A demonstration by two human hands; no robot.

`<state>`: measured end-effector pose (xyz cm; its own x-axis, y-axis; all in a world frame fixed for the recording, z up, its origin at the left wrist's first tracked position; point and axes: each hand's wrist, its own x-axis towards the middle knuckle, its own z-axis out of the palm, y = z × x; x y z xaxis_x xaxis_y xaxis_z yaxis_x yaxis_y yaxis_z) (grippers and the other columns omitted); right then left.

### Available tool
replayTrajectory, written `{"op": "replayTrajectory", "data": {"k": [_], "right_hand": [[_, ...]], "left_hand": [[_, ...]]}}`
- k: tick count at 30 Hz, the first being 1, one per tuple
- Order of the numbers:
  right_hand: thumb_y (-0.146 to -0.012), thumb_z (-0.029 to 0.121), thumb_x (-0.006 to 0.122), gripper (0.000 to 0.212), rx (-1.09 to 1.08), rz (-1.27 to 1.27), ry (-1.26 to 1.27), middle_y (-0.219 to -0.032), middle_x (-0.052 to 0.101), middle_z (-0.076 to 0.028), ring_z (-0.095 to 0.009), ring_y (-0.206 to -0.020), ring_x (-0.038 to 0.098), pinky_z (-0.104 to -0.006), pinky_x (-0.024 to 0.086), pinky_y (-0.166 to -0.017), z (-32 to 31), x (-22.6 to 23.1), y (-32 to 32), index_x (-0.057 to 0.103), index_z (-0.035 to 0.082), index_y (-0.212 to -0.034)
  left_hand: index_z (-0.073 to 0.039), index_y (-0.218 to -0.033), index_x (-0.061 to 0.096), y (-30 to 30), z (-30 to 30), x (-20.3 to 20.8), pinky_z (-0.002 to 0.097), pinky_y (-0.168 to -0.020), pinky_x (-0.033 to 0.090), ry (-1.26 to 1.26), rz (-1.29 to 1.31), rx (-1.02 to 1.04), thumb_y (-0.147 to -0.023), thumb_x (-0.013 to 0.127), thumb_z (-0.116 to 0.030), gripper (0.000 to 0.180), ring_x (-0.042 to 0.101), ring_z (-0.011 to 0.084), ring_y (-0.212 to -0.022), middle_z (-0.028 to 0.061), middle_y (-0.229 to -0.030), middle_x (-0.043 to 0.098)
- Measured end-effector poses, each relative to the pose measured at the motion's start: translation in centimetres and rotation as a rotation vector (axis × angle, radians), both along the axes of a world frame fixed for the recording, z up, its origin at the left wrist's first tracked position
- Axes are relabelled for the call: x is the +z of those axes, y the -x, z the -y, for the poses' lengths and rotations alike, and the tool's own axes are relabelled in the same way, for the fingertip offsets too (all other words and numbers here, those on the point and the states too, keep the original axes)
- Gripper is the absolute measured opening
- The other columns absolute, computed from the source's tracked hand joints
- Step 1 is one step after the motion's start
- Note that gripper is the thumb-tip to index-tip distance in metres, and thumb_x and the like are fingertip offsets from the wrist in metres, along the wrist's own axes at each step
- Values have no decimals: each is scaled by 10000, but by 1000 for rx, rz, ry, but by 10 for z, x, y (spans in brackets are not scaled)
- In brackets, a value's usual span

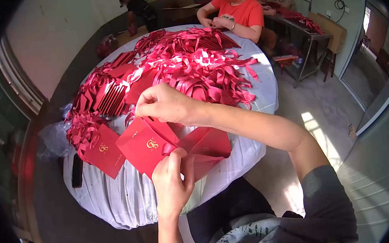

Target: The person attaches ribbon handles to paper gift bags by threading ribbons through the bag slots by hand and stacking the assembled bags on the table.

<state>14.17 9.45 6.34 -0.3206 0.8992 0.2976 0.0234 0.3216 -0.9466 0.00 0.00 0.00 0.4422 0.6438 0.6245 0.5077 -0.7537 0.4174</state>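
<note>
A red paper gift bag [138,148] with a gold emblem lies tilted on the near part of the cloth-covered table, between my hands. My left hand [174,178] is closed at its near right edge, pinching a red ribbon [168,148]. Over the bag's far edge, my right hand [168,106] is closed too, fingertips pressed together; what is between them is mostly hidden, seemingly ribbon. Just left lies another red gift bag [104,152], with ribbon at its upper left. More red bags [211,145] rest to the right, partly behind my left hand.
Piles of red bags with ribbons [200,75] cover the far part of the round table [127,200]. A dark phone-like object [77,171] and clear plastic [54,139] are at the left edge. Across sits a person in a red shirt [238,13]; others work farther back.
</note>
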Motion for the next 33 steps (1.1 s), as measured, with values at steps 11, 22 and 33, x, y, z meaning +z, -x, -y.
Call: {"op": "replayTrajectory", "data": {"k": [11,22,33], "right_hand": [[-885,145,666,190,-249,57,-381,-825,627,-25,-62,-667,558,-212,450,-573,15,-3,-4,610,-2,-991],[-815,176,701,211,-397,644,-494,-871,594,-112,-310,-829,599,-393,484,-730,104,-111,-40,595,19,-909],[-910,58,580,184,-43,194,266,-796,664,-90,-136,-704,642,-285,512,-653,114,-113,-78,545,-49,-1056]], "left_hand": [[-3,-957,553,0,-9,-11,397,-552,450,-35,53,64,-752,651,33,230,582,312,-596,141,-719,608],[-27,-1020,517,8,-35,-7,408,-649,492,241,79,115,-850,619,-53,200,640,372,-763,167,-849,653],[-26,-963,558,14,-72,-44,381,-645,477,386,73,121,-780,696,-88,238,609,311,-710,151,-852,614]]}}
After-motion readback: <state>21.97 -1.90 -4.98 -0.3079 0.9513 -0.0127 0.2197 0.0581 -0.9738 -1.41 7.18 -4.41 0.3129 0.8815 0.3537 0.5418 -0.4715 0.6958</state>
